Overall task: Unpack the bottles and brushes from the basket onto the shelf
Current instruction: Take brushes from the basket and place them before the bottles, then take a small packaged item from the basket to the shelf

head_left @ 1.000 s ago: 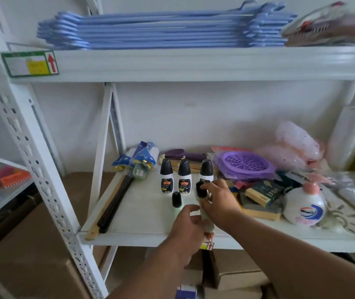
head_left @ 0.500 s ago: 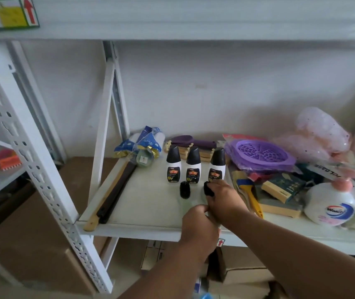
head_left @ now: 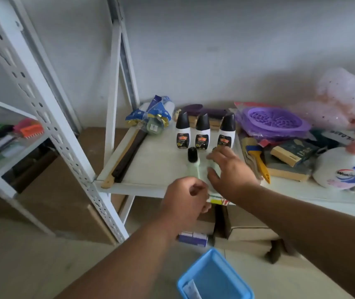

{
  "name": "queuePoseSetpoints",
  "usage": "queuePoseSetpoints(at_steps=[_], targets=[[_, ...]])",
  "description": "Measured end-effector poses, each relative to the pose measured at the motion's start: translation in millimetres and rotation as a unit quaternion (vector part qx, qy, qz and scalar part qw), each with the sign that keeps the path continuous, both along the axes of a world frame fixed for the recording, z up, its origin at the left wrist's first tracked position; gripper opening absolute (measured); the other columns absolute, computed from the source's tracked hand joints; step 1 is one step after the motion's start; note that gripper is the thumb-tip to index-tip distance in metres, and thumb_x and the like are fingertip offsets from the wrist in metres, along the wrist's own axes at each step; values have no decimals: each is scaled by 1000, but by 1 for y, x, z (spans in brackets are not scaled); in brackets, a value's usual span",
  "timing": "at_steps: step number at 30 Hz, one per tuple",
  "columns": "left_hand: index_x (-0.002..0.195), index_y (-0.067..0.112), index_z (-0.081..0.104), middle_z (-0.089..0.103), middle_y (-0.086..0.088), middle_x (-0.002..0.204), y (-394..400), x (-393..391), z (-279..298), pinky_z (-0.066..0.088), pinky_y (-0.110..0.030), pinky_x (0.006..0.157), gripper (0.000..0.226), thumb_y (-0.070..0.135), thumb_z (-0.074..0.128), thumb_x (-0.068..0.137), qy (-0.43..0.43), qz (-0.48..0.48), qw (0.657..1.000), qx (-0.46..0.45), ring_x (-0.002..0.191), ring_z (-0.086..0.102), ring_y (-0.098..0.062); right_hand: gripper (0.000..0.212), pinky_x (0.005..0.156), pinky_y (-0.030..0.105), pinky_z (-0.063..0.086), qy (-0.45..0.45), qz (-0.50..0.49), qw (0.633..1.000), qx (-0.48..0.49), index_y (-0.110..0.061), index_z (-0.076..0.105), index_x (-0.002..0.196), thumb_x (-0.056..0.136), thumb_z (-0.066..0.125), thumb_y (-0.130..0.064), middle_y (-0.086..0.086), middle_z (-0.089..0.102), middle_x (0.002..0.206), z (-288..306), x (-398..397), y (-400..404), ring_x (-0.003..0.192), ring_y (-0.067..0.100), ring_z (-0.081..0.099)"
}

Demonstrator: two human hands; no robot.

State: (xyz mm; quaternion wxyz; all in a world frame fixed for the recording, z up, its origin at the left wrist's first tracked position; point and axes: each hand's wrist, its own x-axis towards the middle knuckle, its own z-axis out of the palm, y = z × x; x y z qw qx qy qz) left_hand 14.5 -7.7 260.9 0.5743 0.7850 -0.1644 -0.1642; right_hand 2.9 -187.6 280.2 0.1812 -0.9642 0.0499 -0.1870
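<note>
Three white bottles with black caps (head_left: 202, 132) stand upright in a row on the white shelf (head_left: 150, 169). In front of them lies a pale green brush with black bristles (head_left: 194, 160). A second green brush (head_left: 212, 167) lies beside it, mostly hidden under my right hand (head_left: 230, 171), whose fingers are spread over it. My left hand (head_left: 185, 201) hovers at the shelf's front edge, loosely curled and holding nothing. A blue basket (head_left: 213, 277) sits on the floor below, with a white item (head_left: 190, 290) inside.
A long wooden-handled brush (head_left: 124, 156) lies along the shelf's left edge. Purple strainers (head_left: 275, 119), a yellow-handled brush (head_left: 258, 160), blocks and a round soap bottle (head_left: 340, 169) crowd the right. Cardboard boxes (head_left: 247, 229) sit under the shelf. A perforated white upright (head_left: 49, 117) stands left.
The camera has tilted down, bringing the blue basket into view. My right hand has let go of the second brush on the shelf and spread its fingers; my left hand has drawn back.
</note>
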Motion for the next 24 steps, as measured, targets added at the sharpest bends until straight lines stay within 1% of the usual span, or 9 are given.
queuePoseSetpoints(at_steps=[3,6,8,12,13,15,18,21,24], targets=[[83,19,80,83,-11,76,19,-23,-25,68,-34,62,16,12,70,93,84,-55,994,-51,63,80,-23,33,80,34,61,-24,88,996,-22,-31,63,128,95,61,-35,-11,54,136,-4,-38,18,110,11,63],[87,11,77,81,-11,73,24,-46,-62,66,-29,59,16,5,63,91,123,-67,990,-11,63,80,-22,29,74,36,63,-40,172,983,-48,-24,70,124,95,67,-27,-4,63,131,-17,-67,25,107,15,67],[92,5,76,80,-12,74,23,-53,-93,65,-28,58,18,3,59,96,147,-35,988,14,63,79,-21,27,76,39,63,-29,205,976,-71,-18,72,122,97,66,-22,2,65,129,-32,-76,24,107,20,67],[96,0,74,75,-14,77,21,-58,-163,62,-29,54,15,0,59,97,215,76,973,35,56,72,-17,30,80,44,62,-11,218,975,-49,-14,73,122,94,64,-15,7,68,128,-68,-84,18,112,28,68],[94,5,73,75,-13,79,20,-60,-183,64,-32,57,15,0,59,95,216,90,970,67,59,72,-17,30,80,44,62,-3,222,974,-41,-14,73,122,92,65,-14,7,68,128,-77,-86,15,113,29,68],[93,12,75,79,-11,88,18,-61,-221,67,-42,74,15,5,61,91,190,85,963,171,73,72,-22,32,82,43,62,4,225,974,-28,-13,72,122,90,66,-13,8,68,128,-91,-88,8,115,29,68],[108,13,77,83,-10,110,15,-63,-269,62,-37,89,23,14,65,89,173,42,932,315,101,78,-29,32,87,40,61,10,212,977,3,-17,70,123,91,67,-16,2,67,129,-108,-91,-8,118,22,65],[130,18,73,76,-5,132,4,-62,-303,61,-32,98,39,18,66,91,181,-13,904,387,117,76,-26,28,86,38,60,7,205,978,18,-20,70,121,93,66,-17,-2,65,125,-127,-91,-26,115,19,66],[142,22,68,71,-6,141,-14,-65,-322,60,-33,104,49,17,64,93,200,-63,890,404,124,75,-25,26,81,37,60,15,217,976,21,-20,69,120,95,61,-16,-1,64,122,-153,-91,-36,109,20,67]])
